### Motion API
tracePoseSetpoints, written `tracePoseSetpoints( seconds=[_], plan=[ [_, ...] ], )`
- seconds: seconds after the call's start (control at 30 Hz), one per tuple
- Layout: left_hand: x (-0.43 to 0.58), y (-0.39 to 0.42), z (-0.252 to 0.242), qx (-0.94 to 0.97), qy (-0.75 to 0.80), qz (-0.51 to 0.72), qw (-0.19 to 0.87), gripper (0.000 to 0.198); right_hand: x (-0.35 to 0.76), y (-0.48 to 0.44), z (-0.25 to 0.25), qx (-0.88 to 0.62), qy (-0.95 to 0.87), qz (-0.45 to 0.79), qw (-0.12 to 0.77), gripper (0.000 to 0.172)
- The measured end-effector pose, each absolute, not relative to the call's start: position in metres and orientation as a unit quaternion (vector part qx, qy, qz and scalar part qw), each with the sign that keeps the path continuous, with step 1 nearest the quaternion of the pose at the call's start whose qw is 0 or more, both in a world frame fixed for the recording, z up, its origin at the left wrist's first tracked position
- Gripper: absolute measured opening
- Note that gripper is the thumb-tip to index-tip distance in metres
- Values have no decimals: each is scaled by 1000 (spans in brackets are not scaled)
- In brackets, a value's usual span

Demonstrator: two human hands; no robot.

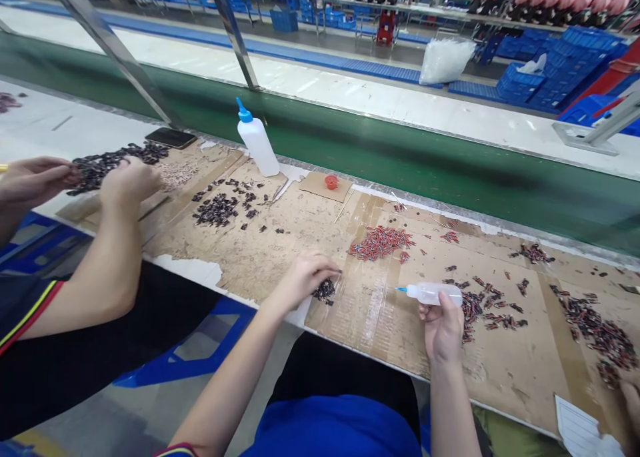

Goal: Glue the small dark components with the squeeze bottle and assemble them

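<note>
My left hand (309,277) is over a small heap of dark parts (325,291) near the table's front edge. Its thumb and fingertips come together at the heap's upper right, on a dark bit too small to make out. My right hand (444,327) is wrapped round a small clear bottle (436,293), which lies nearly level with its blue tip pointing left. Red parts (383,243) are piled between and beyond my hands. Dark and red parts (473,310) lie just right of the bottle.
A white bottle with a blue cap (259,147) stands at the back, left of a red cup (331,181). Another person's hands (130,180) work at dark pieces on the left. At the right edge a person's hand (631,397) shows by another pile (597,327).
</note>
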State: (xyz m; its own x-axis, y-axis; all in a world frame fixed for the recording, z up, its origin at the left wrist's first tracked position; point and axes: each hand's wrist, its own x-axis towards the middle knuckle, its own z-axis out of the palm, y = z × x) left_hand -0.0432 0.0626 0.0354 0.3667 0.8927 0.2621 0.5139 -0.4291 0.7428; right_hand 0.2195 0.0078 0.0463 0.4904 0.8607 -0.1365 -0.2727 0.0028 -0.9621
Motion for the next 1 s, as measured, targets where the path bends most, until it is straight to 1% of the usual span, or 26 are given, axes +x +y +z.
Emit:
tracePoseSetpoints(
  seconds=[0.07,0.13,0.27,0.43,0.73,1.0],
  plan=[
    [-22,56,32,783,429,329,306,8,214,10,45,-565,-255,426,659,39],
    [-5,51,28,777,439,314,323,3,209,12,41,-578,-268,412,651,39],
    [5,47,25,765,460,284,351,6,201,11,34,-621,-315,375,611,41],
    [0,45,29,760,446,287,375,9,189,6,32,-662,-358,331,570,40],
    [4,42,28,770,470,271,335,7,183,0,30,-665,-375,332,555,35],
    [5,40,24,774,476,270,319,6,184,1,29,-678,-395,326,527,36]
  ],
)
